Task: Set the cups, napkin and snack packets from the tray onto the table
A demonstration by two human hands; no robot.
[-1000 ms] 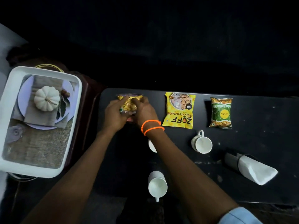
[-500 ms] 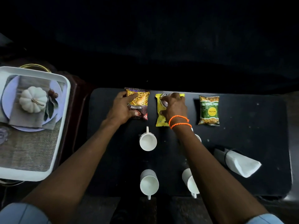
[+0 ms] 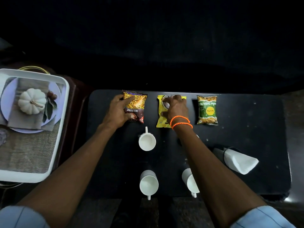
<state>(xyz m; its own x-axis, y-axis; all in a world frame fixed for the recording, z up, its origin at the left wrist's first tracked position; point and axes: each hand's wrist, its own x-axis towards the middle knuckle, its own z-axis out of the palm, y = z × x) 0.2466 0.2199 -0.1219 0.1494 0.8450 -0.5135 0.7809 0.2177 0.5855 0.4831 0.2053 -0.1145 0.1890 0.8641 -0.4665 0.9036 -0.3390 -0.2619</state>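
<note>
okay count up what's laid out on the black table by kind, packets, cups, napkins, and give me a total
Snack packets: 3 (mixture packet, yellow packet, green packet)
Cups: 4 (far-left cup, near-left cup, near-right cup, far-right cup, mostly hidden by the forearm)
Napkins: 1 (napkin)
Total: 8

- Two bare forearms reach out from short, pale blue fabric sleeves (image 3: 21, 216), with the cuffs visible at the lower corners of the view.
- The right wrist wears two thin, bright orange beaded bracelets (image 3: 181, 122), one just above the other.
- The left hand (image 3: 117, 112) and the right hand (image 3: 176, 107) carry no rings or gloves.
</note>
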